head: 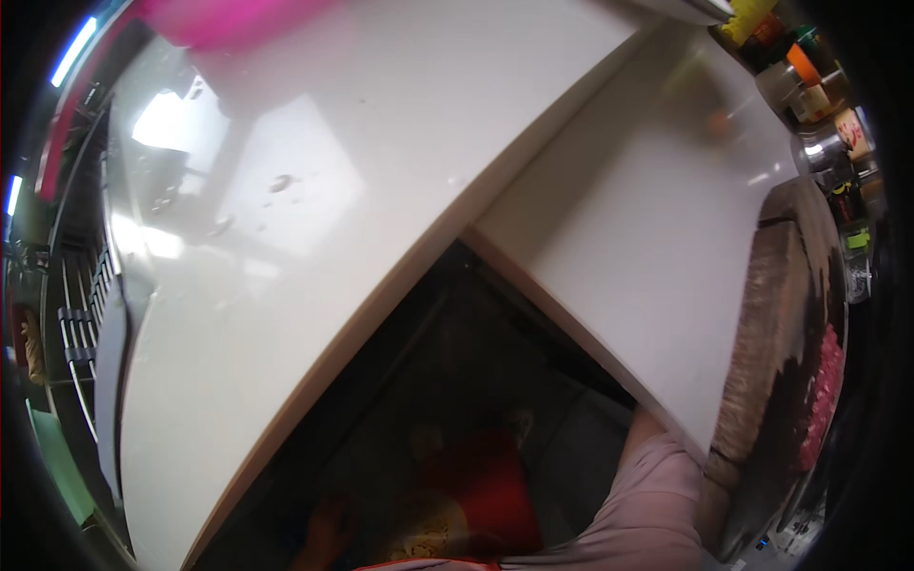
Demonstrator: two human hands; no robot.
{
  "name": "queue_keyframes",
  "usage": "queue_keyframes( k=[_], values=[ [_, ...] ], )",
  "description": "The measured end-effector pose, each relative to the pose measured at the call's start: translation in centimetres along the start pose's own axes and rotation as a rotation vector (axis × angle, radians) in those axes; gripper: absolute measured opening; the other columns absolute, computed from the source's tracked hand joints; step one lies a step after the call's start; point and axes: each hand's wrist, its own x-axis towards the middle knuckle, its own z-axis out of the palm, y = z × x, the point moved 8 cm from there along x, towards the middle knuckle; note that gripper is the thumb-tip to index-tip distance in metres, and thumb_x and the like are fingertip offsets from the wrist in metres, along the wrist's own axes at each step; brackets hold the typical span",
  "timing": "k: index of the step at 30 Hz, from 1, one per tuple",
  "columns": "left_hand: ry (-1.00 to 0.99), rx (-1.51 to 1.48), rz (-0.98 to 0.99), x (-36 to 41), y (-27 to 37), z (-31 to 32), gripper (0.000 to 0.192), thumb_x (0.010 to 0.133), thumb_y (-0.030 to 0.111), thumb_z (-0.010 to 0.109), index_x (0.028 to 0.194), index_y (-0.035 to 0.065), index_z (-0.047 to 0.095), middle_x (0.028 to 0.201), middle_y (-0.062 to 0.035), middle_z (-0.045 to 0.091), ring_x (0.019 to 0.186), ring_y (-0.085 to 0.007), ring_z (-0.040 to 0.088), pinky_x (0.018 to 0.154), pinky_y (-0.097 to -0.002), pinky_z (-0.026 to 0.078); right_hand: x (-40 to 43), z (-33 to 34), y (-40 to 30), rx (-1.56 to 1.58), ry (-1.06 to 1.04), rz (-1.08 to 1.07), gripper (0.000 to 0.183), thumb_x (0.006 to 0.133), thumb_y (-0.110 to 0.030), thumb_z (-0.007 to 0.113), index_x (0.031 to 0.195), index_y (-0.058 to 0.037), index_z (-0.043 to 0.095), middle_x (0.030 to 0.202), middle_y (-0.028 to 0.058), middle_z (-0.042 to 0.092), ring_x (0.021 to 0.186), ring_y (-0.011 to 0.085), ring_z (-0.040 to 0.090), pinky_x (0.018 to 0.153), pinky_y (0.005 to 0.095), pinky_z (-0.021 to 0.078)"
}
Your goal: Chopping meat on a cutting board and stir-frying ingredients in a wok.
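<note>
A dim, skin-coloured shape [330,528] at the bottom left may be my left hand; it is too dark to tell its pose or whether it holds anything. My right hand is out of view. Pinkish cloth [643,499] at the lower right covers a limb, whose bare skin passes behind the edge of a white counter [614,300]; arm or leg, I cannot tell. Before me spreads a larger white surface [400,143] with wet spots. At the right, a thick wooden chopping block [757,342] bears pink minced meat [821,400].
A blurred bright-pink object [243,18] is at the top left. Jars and containers [814,100] crowd the upper right. A metal rack [78,321] and a pale green object [61,464] lie at the left. Below the counters, a red object [493,492] shows in a dark gap.
</note>
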Motion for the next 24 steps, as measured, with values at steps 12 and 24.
queue_keyframes(
  k=[12, 24],
  values=[
    [-0.041, -0.070, -0.001, 1.1, -0.7, 1.4, 0.030, 0.075, 0.013, 0.059, 0.103, 0.0021, 0.060, 0.101, -0.0221, 0.060, 0.095, -0.0391, 0.057, 0.086, -0.0473, 0.045, -1.5, -0.5, 2.2, 0.010, 0.001, 0.022, 0.026, 0.094, -0.023, 0.045, 0.103, -0.0006, 0.056, 0.091, 0.0150, 0.061, 0.076, 0.0204, 0.060, 0.066, 0.0312, 0.0479],
    [0.016, -0.020, -0.077, -1.4, 4.0, -5.1, 0.028, 0.077, 0.013, 0.059, 0.104, 0.0066, 0.061, 0.099, -0.0180, 0.061, 0.094, -0.0354, 0.058, 0.083, -0.0429, 0.047, -8.3, -2.1, -1.0, 0.027, -0.053, 0.098, 0.027, 0.094, -0.023, 0.044, 0.103, -0.0006, 0.056, 0.092, 0.0155, 0.061, 0.077, 0.0208, 0.060, 0.067, 0.0315, 0.0480]
  ],
)
